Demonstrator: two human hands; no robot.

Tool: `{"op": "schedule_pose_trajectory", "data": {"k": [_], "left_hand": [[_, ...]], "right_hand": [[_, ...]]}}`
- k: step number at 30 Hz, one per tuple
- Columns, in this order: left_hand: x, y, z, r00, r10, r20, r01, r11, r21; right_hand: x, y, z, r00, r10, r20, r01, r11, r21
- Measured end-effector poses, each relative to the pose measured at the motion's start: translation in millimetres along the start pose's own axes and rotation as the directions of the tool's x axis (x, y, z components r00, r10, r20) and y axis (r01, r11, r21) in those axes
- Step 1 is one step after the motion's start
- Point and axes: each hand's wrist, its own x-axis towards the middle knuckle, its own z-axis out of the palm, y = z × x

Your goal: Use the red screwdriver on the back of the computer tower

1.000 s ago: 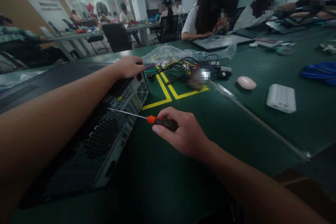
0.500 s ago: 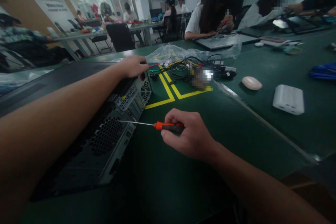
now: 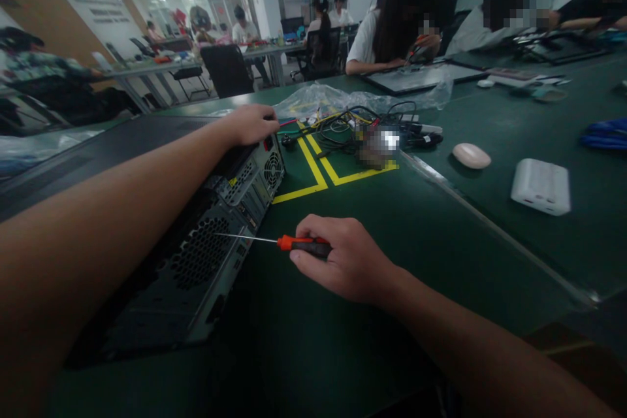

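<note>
A black computer case (image 3: pixel 151 323) lies on its side at the left, its metal back panel with vent holes facing right. My left hand (image 3: pixel 252 125) grips the far rear corner of the case, fingers curled over the edge and partly hidden; my forearm crosses above the case. A screwdriver (image 3: pixel 308 247) with an orange and black handle is wrapped in the fingers of my right hand (image 3: pixel 355 258). Its thin shaft points left, and the tip is at the honeycomb vent (image 3: pixel 200 251). Whether the tip touches the panel or enters a hole, I cannot tell.
Tangled black cables (image 3: pixel 337 134) and clear plastic film (image 3: pixel 313 98) lie beyond my hands. Yellow tape (image 3: pixel 301 194) marks the green table. To the right are a pale oval object (image 3: pixel 471 155), a white box-shaped device (image 3: pixel 541 186) and a blue bundle (image 3: pixel 607 134). Co-workers sit across the table.
My right hand has moved slightly left and down with the screwdriver, and the tip has shifted a little lower on the vent. My left hand stays on the case corner.
</note>
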Motion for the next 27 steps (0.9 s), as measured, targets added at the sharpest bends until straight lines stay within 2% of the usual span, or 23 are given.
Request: {"op": "schedule_pose_trajectory", "data": {"k": [6,12,21,27], "left_hand": [[-1.1,2.4,-0.9,1.000,-0.003,0.016,0.003,1.000,0.001],[1.6,-2.5,1.3,1.000,0.000,0.002,0.000,1.000,-0.021],[-0.1,0.1,-1.6,1.000,0.012,0.008,-0.012,1.000,-0.028],[-2.5,2.4,-1.8,1.000,-0.009,0.000,0.009,1.000,-0.030]], "right_hand": [[0.4,0.3,-2.4,0.999,-0.046,-0.015,0.046,0.999,0.028],[-1.0,-0.1,-4.2,0.993,-0.047,-0.109,0.051,0.998,0.032],[-1.5,2.4,-2.0,0.995,-0.063,-0.083,0.062,0.998,-0.020],[-0.6,4.8,2.0,0.984,-0.141,-0.106,0.140,0.990,-0.015]]}}
